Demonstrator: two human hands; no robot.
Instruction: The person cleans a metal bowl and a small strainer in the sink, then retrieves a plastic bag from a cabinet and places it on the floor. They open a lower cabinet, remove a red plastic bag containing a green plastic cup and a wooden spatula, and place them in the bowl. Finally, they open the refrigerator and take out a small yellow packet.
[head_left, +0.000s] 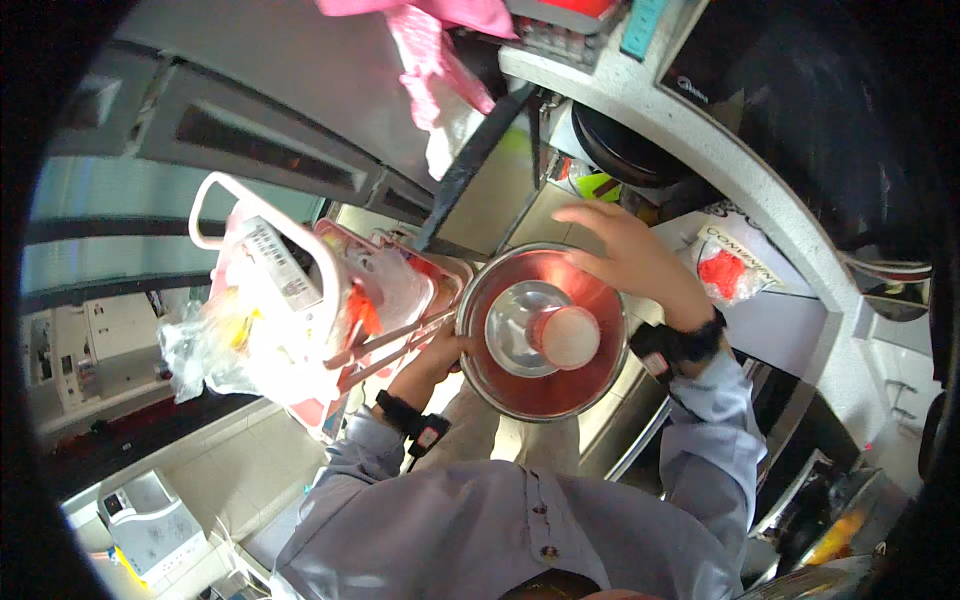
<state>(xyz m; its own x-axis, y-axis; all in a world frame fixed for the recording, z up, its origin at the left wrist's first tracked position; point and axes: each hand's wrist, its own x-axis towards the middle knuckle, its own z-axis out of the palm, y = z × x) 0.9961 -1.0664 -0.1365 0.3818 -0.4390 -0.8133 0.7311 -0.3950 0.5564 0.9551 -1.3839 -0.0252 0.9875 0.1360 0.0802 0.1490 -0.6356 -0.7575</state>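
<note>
A wide stainless steel bowl is in front of my body, its inside tinted red. My left hand grips its left rim, next to two long thin rods. Inside the bowl lies a round clear or shiny dish. A cup-like item with a pale round top and a reddish side stands partly over that dish. My right hand is raised over the bowl's upper right rim, fingers apart, holding nothing. Whether it touches the rim I cannot tell.
Left of the bowl stands a pink cart with plastic bags and a white box. A speckled counter edge curves along the right, with a black pan below it. A bag with something red lies on a shelf. Pink cloth hangs above.
</note>
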